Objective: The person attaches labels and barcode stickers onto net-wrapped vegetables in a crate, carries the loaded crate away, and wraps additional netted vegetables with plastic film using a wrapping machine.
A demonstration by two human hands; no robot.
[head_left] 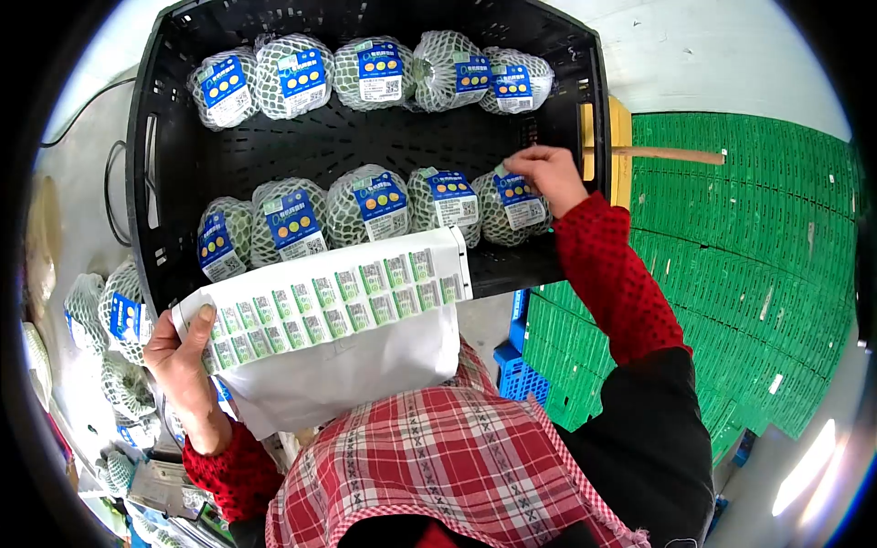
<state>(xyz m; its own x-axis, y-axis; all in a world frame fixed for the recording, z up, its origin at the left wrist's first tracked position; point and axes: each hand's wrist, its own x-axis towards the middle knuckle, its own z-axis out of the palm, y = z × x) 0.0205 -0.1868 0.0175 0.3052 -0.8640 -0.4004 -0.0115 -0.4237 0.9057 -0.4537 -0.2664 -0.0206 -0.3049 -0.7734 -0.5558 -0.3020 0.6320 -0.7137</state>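
Observation:
My left hand grips the left end of a white sticker sheet, thumb on top. Rows of small green-and-grey stickers cover the sheet's upper part. My right hand reaches into a black crate, its fingertips pinched at a small green sticker on the label's upper corner. That label is blue and white, on the rightmost net-wrapped green produce pack of the near row. Several similar packs lie beside it, partly hidden by the sheet.
A far row of netted packs lines the crate's back wall. More netted packs lie at left, outside it. Stacked green crates stand at right, with a wooden strip jutting above them. A blue crate sits lower down.

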